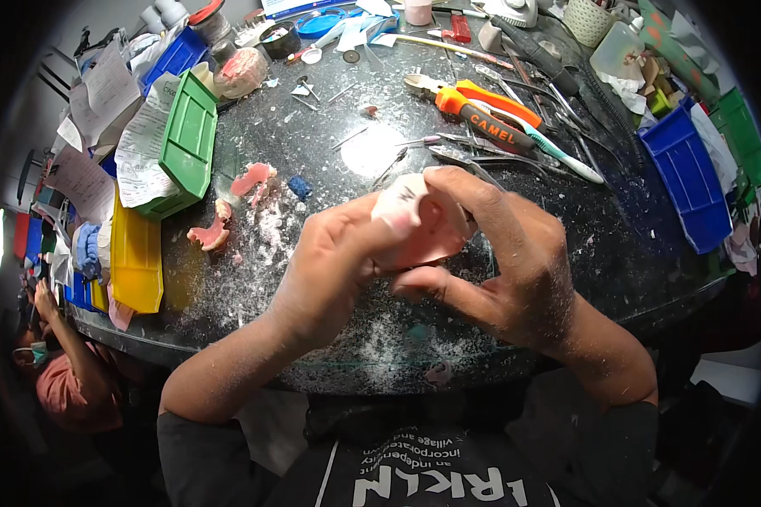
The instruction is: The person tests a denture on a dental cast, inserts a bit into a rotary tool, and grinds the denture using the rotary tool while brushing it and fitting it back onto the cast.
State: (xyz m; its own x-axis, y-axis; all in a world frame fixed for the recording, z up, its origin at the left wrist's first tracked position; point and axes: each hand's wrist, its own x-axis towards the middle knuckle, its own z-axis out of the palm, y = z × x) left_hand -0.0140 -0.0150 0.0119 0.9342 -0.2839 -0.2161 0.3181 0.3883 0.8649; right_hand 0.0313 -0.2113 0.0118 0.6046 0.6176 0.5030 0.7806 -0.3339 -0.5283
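Observation:
Over the near middle of the bench I hold up a dental cast (395, 199), off-white with a smooth pink denture-base part (440, 238) on it. My left hand (330, 253) is closed round its left side, the thumb lying across the front. The right hand (520, 253) grips the other side, its index finger on the top edge and its thumb at the lower edge. To the left of the cast lie pink denture-like pieces (212, 228) and a small blue lump (298, 187). Palms and the cast's back are hidden.
White dust and crumbs cover the dark bench (651, 279). Beyond my hands lie orange-handled pliers (490, 118), a toothbrush (566, 160) and several metal hand tools. Green (188, 135), yellow (135, 262) and blue (689, 182) bins flank the sides. A masked person (72, 372) sits at far left.

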